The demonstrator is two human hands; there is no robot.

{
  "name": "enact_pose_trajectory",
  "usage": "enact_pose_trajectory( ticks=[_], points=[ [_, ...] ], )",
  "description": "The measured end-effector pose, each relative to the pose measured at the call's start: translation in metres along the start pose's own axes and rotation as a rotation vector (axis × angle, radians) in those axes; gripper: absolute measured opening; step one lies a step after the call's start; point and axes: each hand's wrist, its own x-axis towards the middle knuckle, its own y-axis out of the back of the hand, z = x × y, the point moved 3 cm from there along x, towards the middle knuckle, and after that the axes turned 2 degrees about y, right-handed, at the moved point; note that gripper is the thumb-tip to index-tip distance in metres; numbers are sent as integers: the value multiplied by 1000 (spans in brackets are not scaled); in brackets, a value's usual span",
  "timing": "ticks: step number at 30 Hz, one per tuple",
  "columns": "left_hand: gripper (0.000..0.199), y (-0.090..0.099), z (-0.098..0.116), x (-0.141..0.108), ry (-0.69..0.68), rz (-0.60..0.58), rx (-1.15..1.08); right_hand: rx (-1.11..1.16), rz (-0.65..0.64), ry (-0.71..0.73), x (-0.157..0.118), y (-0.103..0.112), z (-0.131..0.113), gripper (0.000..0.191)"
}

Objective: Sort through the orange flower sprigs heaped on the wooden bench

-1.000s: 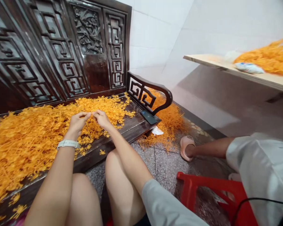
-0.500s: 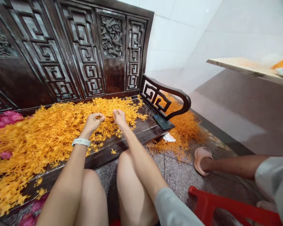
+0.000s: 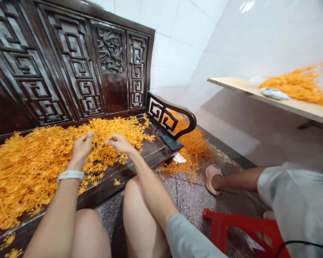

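Yellow flowers (image 3: 43, 157) lie heaped on the dark surface (image 3: 155, 146), from the left edge to the centre of the frame. Each is probably light, soft and prone to tangling; pinch one at its narrowest part. Left hand (image 3: 82, 146) and right hand (image 3: 119, 142), apart at centre-left: both curled; whether either grips a flower cannot be told.

A dark wooden counter (image 3: 154, 144) is heaped with orange pieces (image 3: 43, 161).
A phone (image 3: 170, 142) is laid beside the armrest (image 3: 191, 120); one loose piece (image 3: 116, 182) is seen apart, toward the front.
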Motion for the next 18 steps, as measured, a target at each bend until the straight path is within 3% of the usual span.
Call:
enact_pose_trajectory(
  ticks=[2,3,4,5,7,10,11,13,15,18],
  points=[
    [42,8,-4,3,62,61,-101,-106,-442,2,-14,-4,-10,39],
    [42,11,-5,4,93,66,-158,-131,-545,37,-21,-1,-17,38],
    [41,13,-6,5,119,61,-207,-138,-539,96,-26,6,-24,34],
    [39,14,-5,5,141,53,-242,-141,-444,168,-29,17,-31,31],
    [36,12,-4,3,182,33,-261,-75,-110,317,-33,44,-46,37],
    [33,5,0,-3,236,-8,-237,297,259,423,-39,74,-52,40],
    [31,2,2,-4,249,-30,-232,449,301,406,-39,76,-49,33],
    [27,-5,4,-7,258,-82,-251,614,221,264,-37,66,-37,24],
    [26,-11,6,-9,253,-148,-318,516,114,87,-32,47,-24,26],
    [39,-18,9,-13,247,-239,-438,233,120,-18,-25,23,-9,25]
  ],
)
